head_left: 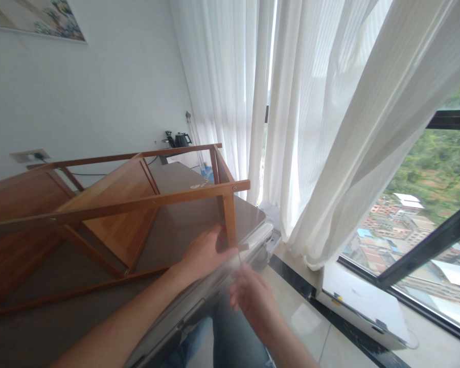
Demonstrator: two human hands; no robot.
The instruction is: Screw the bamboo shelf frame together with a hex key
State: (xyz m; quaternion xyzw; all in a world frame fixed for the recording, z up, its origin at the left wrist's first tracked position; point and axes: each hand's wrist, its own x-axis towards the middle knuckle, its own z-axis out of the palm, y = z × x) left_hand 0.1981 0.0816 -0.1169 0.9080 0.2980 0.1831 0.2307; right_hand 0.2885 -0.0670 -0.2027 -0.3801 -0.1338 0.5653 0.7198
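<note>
A brown wooden shelf rack [138,202] with slatless board panels lies on its side on a dark-topped table. My left hand [205,250] is closed at its near end, thumb along the lower corner and fingers partly hidden behind the short end bar. Just below that corner is my right hand [255,296], blurred, with its fingers curled. A thin dark line, perhaps a slim tool, runs from its fingertips towards the corner; its kind cannot be made out.
The table [176,225] has a clear covering at its edge. Beyond it are a black kettle [182,139] and white curtains [310,102]. A white box [362,301] sits on the sill at right, beside a window. A wall socket [30,155] is at left.
</note>
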